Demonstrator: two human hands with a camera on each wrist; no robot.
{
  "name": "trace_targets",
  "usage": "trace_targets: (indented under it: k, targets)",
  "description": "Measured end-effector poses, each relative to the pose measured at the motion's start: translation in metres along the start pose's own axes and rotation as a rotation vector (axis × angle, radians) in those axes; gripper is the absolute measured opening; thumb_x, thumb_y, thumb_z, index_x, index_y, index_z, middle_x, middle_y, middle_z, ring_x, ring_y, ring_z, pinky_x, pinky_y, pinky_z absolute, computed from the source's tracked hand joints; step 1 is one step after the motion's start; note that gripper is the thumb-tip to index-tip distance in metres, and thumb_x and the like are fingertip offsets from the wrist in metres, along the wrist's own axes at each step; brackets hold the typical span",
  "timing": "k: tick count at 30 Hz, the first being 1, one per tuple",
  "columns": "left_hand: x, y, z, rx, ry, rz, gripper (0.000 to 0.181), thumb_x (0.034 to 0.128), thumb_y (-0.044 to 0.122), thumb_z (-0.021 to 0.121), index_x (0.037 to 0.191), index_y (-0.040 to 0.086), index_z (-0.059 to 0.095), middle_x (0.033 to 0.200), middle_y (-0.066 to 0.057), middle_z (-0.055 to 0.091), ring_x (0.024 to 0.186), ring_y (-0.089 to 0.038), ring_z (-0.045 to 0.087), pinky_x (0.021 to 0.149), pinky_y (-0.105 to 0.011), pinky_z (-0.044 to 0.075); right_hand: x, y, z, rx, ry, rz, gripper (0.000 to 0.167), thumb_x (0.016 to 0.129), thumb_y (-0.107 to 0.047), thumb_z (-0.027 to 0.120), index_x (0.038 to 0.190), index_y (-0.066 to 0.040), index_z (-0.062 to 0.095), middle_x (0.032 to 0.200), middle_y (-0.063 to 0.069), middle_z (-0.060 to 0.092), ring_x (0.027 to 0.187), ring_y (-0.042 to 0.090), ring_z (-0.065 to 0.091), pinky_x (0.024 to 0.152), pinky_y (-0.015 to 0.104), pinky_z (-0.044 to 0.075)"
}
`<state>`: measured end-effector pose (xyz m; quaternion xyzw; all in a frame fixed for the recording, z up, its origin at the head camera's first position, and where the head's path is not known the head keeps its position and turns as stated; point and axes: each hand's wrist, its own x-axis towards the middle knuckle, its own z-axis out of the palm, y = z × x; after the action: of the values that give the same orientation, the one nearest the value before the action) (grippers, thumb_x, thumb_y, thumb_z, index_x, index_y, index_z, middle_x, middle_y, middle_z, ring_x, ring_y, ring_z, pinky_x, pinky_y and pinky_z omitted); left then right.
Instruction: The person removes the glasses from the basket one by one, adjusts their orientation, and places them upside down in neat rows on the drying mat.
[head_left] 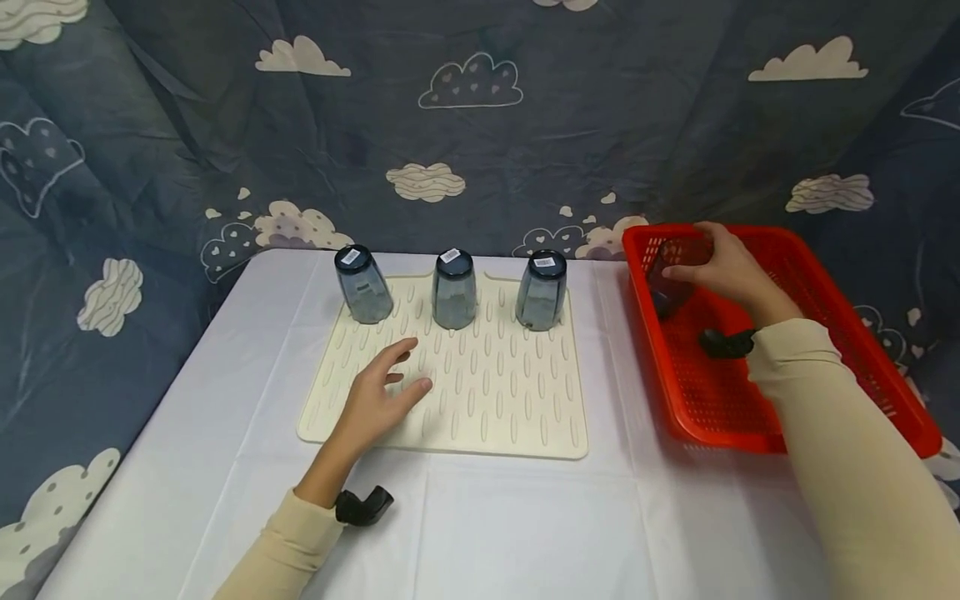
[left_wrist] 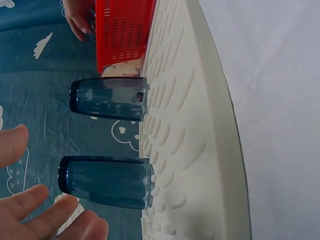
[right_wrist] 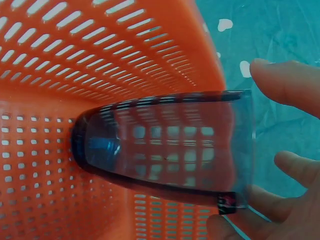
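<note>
At the basket's far left corner, my right hand (head_left: 729,268) reaches over a dark tinted drinking glass (right_wrist: 165,150). The glass has its rim toward the hand and its base toward the basket floor. In the right wrist view, thumb and fingers spread around the rim; the thumb tip shows a slight gap from it. My left hand (head_left: 381,400) hovers over the cream ridged mat, fingers relaxed and holding nothing. Three blue-grey glasses stand upside down along the mat's far edge: a left one (head_left: 365,287), a middle one (head_left: 453,292) and a right one (head_left: 542,292).
The red perforated basket (head_left: 660,367) stands on the right of the white-covered table (head_left: 525,525). The cream mat (head_left: 480,417) lies in the table's middle. Behind hangs a dark cloud-patterned cloth (head_left: 615,125).
</note>
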<state>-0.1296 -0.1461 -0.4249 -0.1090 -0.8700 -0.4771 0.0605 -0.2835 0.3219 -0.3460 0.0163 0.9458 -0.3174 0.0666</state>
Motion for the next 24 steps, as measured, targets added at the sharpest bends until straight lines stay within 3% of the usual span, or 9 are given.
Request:
trace_targets:
  k: [9, 16, 24]
  targets:
    - [-0.004, -0.001, 0.0, 0.005, -0.005, -0.01, 0.06, 0.0884, 0.015, 0.073, 0.143, 0.005, 0.05, 0.146, -0.017, 0.053, 0.133, -0.036, 0.054, 0.099, -0.05, 0.054, 0.011, 0.002, 0.005, -0.063, -0.028, 0.015, 0.096, 0.09, -0.025, 0.071, 0.156, 0.005, 0.009, 0.148, 0.039, 0.032, 0.128, 0.055, 0.037, 0.108, 0.071, 0.034]
    - [-0.008, -0.004, -0.004, 0.014, -0.002, -0.03, 0.06, 0.0884, 0.014, 0.073, 0.143, 0.006, 0.049, 0.146, -0.016, 0.053, 0.132, -0.036, 0.054, 0.098, -0.05, 0.054, 0.011, 0.005, -0.002, -0.157, -0.051, 0.02, 0.086, 0.088, -0.028, 0.073, 0.149, 0.009, 0.025, 0.139, 0.038, 0.039, 0.122, 0.054, 0.038, 0.105, 0.072, 0.037]
    - [-0.015, -0.007, -0.009, 0.006, 0.001, -0.055, 0.059, 0.0892, 0.014, 0.072, 0.143, 0.006, 0.049, 0.146, -0.015, 0.053, 0.132, -0.035, 0.055, 0.098, -0.05, 0.055, 0.009, 0.001, -0.002, -0.151, -0.105, 0.036, 0.086, 0.085, -0.023, 0.076, 0.143, 0.014, 0.024, 0.133, 0.04, 0.043, 0.118, 0.055, 0.046, 0.104, 0.07, 0.04]
